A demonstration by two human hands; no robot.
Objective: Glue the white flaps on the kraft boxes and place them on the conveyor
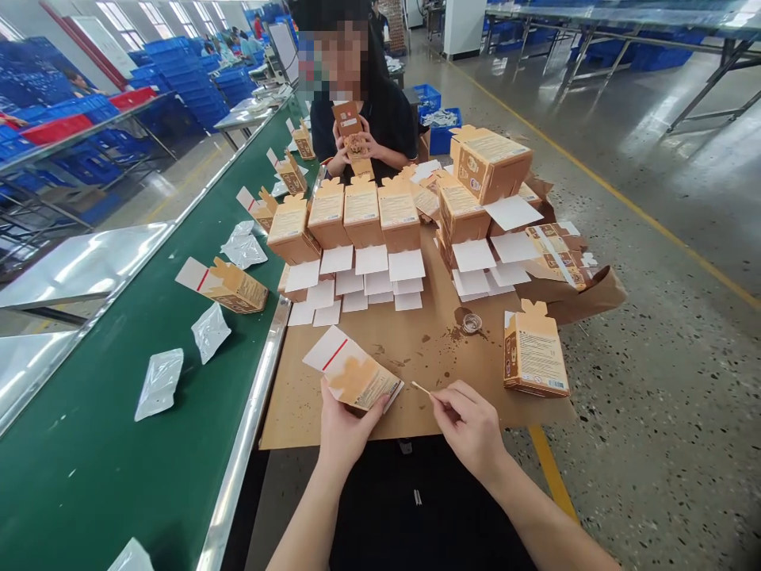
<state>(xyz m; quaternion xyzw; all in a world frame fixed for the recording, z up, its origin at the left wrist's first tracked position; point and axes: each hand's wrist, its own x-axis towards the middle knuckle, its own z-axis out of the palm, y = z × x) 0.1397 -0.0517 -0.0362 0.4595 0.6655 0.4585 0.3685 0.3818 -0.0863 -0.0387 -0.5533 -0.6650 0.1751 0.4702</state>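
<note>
My left hand [346, 428] is wrapped round the lower end of a small orange-brown carton [362, 381], tilted, with its white flap and red strip pointing up and left. Between the thumb and fingers of my right hand [469, 424] is a cotton swab [421, 388], its tip directed left toward the carton but apart from it. A small clear dish [472, 323] sits beyond that hand, with dark wet spots scattered around it on the brown cardboard [333, 432]. To the right stands another carton [537, 353], upright.
Rows of stacked cartons [345, 214] with white flaps fill the far side of the cardboard. Left is a green conveyor belt [112, 476] with a metal edge, carrying silver pouches [159, 385] and open cartons [238, 287]. Opposite, a person [392, 119] holds a carton.
</note>
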